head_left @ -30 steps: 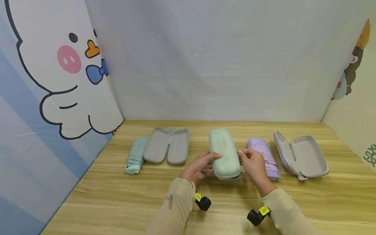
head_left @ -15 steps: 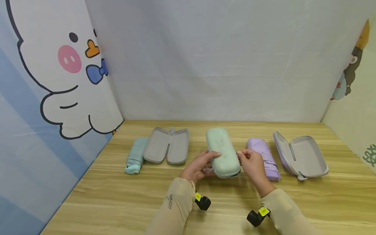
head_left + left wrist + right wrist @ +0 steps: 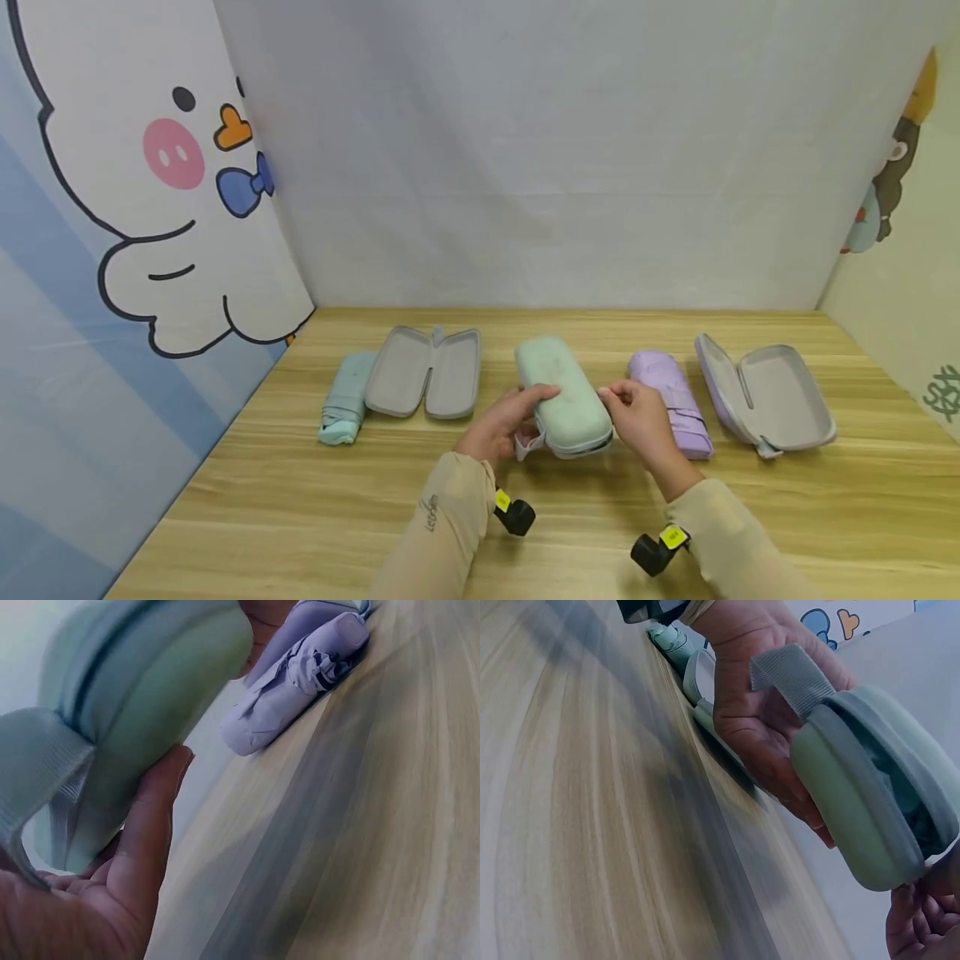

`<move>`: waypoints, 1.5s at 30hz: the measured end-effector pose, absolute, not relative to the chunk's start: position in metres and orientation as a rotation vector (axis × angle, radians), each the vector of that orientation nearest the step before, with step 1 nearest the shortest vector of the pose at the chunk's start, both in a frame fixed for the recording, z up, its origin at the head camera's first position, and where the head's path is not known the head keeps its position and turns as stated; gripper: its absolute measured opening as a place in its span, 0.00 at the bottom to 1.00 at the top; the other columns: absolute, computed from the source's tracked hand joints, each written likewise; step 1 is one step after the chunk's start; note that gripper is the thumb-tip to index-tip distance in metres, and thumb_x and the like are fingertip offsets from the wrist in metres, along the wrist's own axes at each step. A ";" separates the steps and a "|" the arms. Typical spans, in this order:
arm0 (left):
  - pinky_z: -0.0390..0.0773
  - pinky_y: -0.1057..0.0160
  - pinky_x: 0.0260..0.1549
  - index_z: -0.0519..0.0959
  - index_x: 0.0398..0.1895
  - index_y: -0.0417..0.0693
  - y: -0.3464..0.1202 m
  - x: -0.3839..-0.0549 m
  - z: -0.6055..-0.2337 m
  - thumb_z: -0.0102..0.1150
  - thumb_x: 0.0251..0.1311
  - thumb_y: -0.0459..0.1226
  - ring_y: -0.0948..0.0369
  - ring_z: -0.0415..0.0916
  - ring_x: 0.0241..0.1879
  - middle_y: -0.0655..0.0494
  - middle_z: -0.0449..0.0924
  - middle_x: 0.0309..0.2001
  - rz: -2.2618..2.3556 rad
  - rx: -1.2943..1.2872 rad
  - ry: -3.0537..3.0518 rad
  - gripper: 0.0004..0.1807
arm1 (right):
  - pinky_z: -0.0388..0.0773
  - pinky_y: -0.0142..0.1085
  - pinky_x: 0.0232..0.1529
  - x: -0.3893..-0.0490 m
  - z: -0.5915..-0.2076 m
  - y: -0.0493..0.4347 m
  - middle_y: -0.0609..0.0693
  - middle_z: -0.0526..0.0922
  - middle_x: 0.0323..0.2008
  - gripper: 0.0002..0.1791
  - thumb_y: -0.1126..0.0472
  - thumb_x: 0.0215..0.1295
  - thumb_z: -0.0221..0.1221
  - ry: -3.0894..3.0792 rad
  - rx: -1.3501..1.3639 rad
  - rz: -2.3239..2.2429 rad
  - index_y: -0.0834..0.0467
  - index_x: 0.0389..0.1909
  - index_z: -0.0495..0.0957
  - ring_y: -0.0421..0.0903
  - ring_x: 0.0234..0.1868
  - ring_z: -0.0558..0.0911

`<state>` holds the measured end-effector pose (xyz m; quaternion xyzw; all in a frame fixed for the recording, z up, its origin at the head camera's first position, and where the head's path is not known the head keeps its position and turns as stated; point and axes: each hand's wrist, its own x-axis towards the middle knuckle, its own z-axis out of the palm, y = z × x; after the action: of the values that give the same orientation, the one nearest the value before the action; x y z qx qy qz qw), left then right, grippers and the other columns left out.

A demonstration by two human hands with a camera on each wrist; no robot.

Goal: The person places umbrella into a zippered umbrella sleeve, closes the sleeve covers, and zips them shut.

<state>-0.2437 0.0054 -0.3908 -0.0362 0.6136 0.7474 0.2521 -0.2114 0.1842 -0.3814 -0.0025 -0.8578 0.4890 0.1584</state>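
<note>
A pale green zip case [image 3: 566,396] is held above the table, tilted. My left hand [image 3: 495,425] grips its left side, thumb on top and the other fingers underneath. Beside that hand hangs the case's grey strap loop [image 3: 791,671]. At the right edge, my right hand [image 3: 645,421] pinches at the zipper; its fingers hide the pull. In the right wrist view the zipper [image 3: 870,776] gapes along the near end, with dark green folded fabric [image 3: 907,799] showing inside. A purple folded umbrella [image 3: 292,682] lies just beyond the right hand.
On the wooden table [image 3: 300,517], a teal folded umbrella [image 3: 348,396] and an unzipped case with grey lining [image 3: 401,375] lie at left. Another spread case, purple outside [image 3: 791,396], lies at right. A pale cloth wall [image 3: 555,167] closes off the back.
The green case has turned, its far end swinging left, and shifted slightly left. The right hand has moved a little left with it. The strap loop now hangs more visibly by the left hand.
</note>
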 end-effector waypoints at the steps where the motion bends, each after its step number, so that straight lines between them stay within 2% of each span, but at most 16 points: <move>1: 0.69 0.70 0.18 0.64 0.59 0.42 0.006 -0.244 -0.391 0.63 0.50 0.49 0.61 0.72 0.25 0.49 0.77 0.41 2.045 -0.109 1.673 0.35 | 0.70 0.30 0.25 -0.211 -0.382 0.184 0.56 0.81 0.24 0.09 0.67 0.63 0.57 -2.457 -0.010 1.390 0.72 0.29 0.78 0.40 0.24 0.74; 7: 0.65 0.72 0.14 0.65 0.56 0.42 0.006 -0.244 -0.393 0.63 0.50 0.48 0.63 0.72 0.22 0.51 0.78 0.36 2.130 -0.126 1.632 0.33 | 0.70 0.31 0.24 -0.211 -0.383 0.184 0.55 0.80 0.24 0.09 0.67 0.63 0.57 -2.468 -0.022 1.384 0.71 0.29 0.78 0.40 0.23 0.74; 16: 0.67 0.74 0.15 0.67 0.50 0.41 0.006 -0.245 -0.394 0.63 0.51 0.44 0.64 0.74 0.22 0.52 0.78 0.31 2.234 -0.197 1.574 0.27 | 0.72 0.30 0.24 -0.209 -0.382 0.183 0.53 0.79 0.22 0.09 0.67 0.64 0.56 -2.479 -0.028 1.438 0.72 0.31 0.78 0.39 0.22 0.75; 26: 0.73 0.69 0.26 0.66 0.53 0.38 0.008 -0.247 -0.396 0.62 0.51 0.41 0.59 0.75 0.31 0.48 0.76 0.38 2.343 -0.239 1.504 0.28 | 0.74 0.28 0.25 -0.210 -0.383 0.183 0.57 0.81 0.24 0.09 0.68 0.64 0.55 -2.454 -0.021 1.497 0.73 0.31 0.77 0.39 0.22 0.77; 36: 0.72 0.68 0.27 0.64 0.56 0.39 0.005 -0.247 -0.395 0.63 0.52 0.40 0.60 0.73 0.32 0.48 0.73 0.42 2.434 -0.288 1.492 0.30 | 0.75 0.27 0.25 -0.209 -0.384 0.182 0.54 0.80 0.22 0.09 0.69 0.64 0.55 -2.437 -0.010 1.555 0.73 0.30 0.76 0.38 0.23 0.76; 45: 0.73 0.64 0.30 0.58 0.59 0.41 0.004 -0.246 -0.394 0.62 0.51 0.41 0.54 0.73 0.37 0.44 0.69 0.48 2.461 -0.346 1.455 0.35 | 0.76 0.28 0.25 -0.209 -0.384 0.182 0.55 0.80 0.22 0.09 0.69 0.64 0.55 -2.438 -0.002 1.545 0.73 0.30 0.76 0.38 0.23 0.77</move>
<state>-0.2464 0.0038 -0.3936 -0.1191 0.5008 0.8473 0.1306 -0.2091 0.1819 -0.3837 -0.0008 -0.8377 0.5311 0.1273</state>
